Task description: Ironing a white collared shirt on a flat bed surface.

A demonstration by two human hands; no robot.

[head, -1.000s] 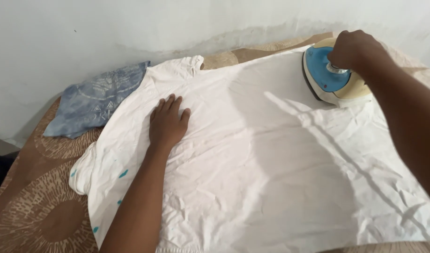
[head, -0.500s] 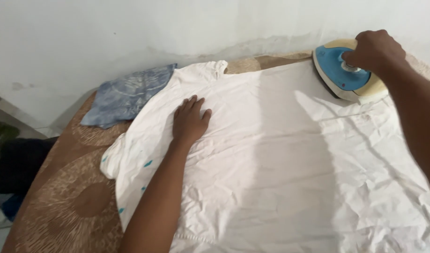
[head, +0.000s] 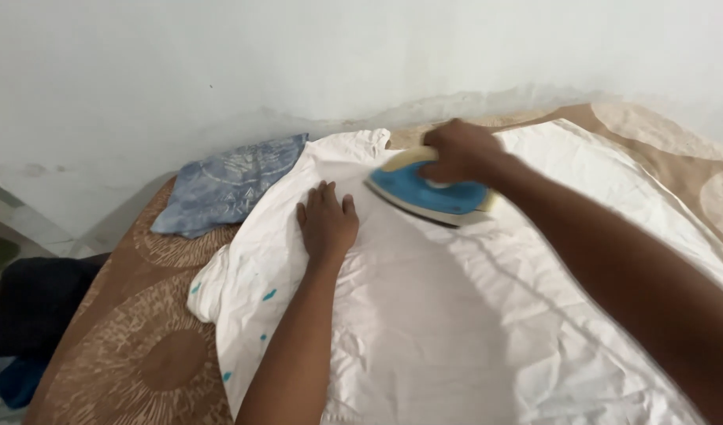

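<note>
A wrinkled white garment (head: 456, 315) with small teal marks lies spread over a brown patterned surface (head: 133, 346). My left hand (head: 327, 222) presses flat on the cloth near its upper left part, fingers together. My right hand (head: 462, 151) grips the handle of a blue and cream iron (head: 426, 194), which rests on the garment just to the right of my left hand. My right forearm crosses over the cloth from the lower right.
A folded blue patterned cloth (head: 228, 186) lies at the back left against the white wall (head: 298, 55). Dark clothing (head: 31, 307) sits off the surface's left edge.
My right hand has slid the iron from the garment's far right corner leftward to beside my left hand. My left hand stayed pressed on the cloth.
</note>
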